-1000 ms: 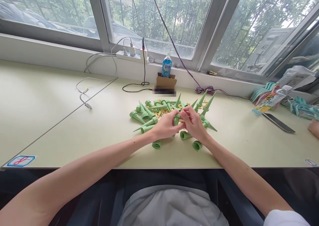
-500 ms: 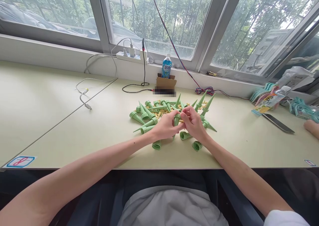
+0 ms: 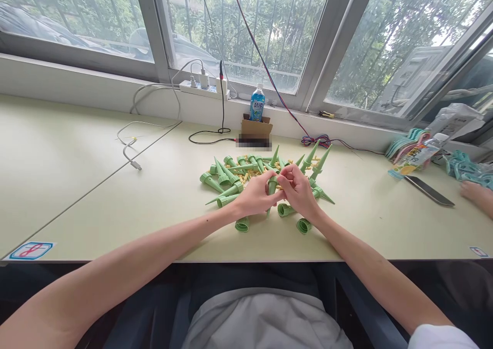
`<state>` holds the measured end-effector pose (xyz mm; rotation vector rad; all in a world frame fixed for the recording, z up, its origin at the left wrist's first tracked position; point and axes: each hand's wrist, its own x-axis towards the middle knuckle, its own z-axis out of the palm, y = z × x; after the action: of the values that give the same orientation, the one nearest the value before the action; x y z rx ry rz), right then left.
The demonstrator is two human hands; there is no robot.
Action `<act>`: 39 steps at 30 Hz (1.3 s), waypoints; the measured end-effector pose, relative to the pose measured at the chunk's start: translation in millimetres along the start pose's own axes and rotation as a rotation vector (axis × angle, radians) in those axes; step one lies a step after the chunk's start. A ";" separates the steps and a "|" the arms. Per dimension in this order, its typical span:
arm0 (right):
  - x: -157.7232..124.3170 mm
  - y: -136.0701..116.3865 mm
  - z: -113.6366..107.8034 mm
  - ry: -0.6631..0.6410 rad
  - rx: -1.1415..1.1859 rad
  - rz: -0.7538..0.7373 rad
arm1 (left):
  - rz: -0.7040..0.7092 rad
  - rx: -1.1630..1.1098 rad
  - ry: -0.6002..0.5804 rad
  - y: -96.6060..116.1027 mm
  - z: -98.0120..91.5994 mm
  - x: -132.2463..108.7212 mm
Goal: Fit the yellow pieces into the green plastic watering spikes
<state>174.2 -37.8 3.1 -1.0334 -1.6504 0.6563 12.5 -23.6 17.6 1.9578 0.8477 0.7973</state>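
Note:
My left hand is closed round a green plastic plant watering spike, which points downward above the table. Close against it, my right hand has its thumb and fingertips pinched at the spike's upper end; whatever lies between those fingertips is too small to make out. Around both hands is a loose pile of similar green spikes, some lying and some standing, with small yellow pieces among them. Two hollow green caps sit nearer the table's front edge, openings toward me.
A blue-labelled bottle stands behind a small cardboard box. Cables and a power strip run along the sill. To the right are a phone, a clear bottle, teal items and another person's hand.
My hands stay almost where they were, with the right fingertips shifted slightly left on the spike. At the far right, the other person's hand has moved left, further into view.

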 end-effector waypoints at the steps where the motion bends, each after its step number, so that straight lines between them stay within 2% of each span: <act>1: -0.1 0.1 -0.1 0.000 0.002 -0.003 | -0.007 -0.004 0.000 0.8 -0.2 -0.1; 10: 0.6 -1.0 -0.3 -0.002 -0.003 -0.001 | -0.066 -0.043 0.001 5.7 -1.8 -1.8; 39: -0.8 2.3 -0.5 0.002 -0.011 -0.011 | -0.090 -0.083 -0.015 5.1 -2.6 0.1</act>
<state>175.5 -37.5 1.0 -1.0316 -1.6588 0.6392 11.9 -24.6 23.2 1.8374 0.8736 0.7522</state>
